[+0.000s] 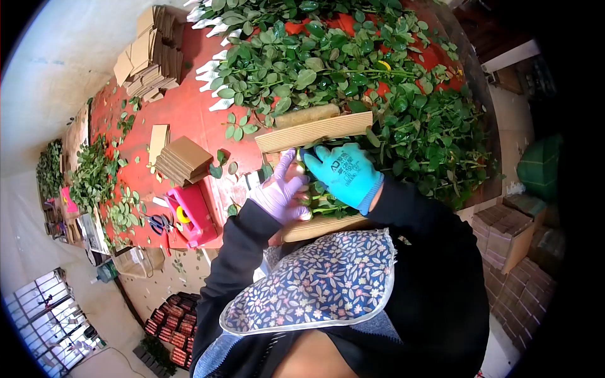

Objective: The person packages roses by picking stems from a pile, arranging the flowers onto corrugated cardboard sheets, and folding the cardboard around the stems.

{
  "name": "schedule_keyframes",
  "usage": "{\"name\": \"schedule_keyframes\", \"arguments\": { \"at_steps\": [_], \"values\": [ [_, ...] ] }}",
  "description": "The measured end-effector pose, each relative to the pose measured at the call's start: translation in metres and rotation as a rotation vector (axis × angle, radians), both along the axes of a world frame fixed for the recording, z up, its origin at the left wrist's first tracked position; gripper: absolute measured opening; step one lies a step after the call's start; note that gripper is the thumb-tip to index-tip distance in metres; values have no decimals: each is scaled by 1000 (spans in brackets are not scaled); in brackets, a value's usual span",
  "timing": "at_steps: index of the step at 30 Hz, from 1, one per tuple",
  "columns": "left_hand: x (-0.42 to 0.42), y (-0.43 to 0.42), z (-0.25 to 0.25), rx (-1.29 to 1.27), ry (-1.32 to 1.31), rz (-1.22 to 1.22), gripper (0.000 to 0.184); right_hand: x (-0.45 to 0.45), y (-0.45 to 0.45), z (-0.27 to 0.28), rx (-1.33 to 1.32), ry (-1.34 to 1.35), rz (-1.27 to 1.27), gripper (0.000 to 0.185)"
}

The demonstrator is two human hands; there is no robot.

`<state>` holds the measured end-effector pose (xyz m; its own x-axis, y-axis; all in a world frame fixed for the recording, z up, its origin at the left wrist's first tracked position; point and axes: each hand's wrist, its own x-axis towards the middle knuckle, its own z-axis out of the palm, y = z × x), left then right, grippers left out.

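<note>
My left hand (282, 193), in a thin lilac glove, has its fingers bent around the near end of some green stems (328, 205). Beside it on the right, my right hand (345, 175) wears a turquoise glove and lies over the stems, its fingertips close to my left fingers. What either hand grips is hidden. A strip of ribbed cardboard (315, 131) slants just beyond the hands, and another cardboard edge (324, 227) lies on the near side, by my apron. Leafy stems (435, 151) spread to the right.
The red table (189, 120) bears cardboard pieces (184, 159), a taller cardboard stack (151, 57), a pink tape dispenser (193, 216) and scissors (159, 223). More leafy stems (309, 63) with white-wrapped ends lie at the back. Boxes (504, 233) stand at the lower right.
</note>
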<state>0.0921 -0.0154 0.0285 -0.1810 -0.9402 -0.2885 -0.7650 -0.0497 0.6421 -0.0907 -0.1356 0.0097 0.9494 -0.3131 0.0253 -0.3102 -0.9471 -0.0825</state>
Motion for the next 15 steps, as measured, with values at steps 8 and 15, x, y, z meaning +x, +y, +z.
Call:
{"name": "schedule_keyframes", "arguments": {
  "at_steps": [8, 15],
  "values": [
    [9, 33, -17, -314, 222, 217, 63, 5, -5, -7, 22, -14, -19, 41],
    [-19, 57, -58, -230, 847, 831, 48, 7, -11, 0, 131, -24, -38, 45]
  ]
}}
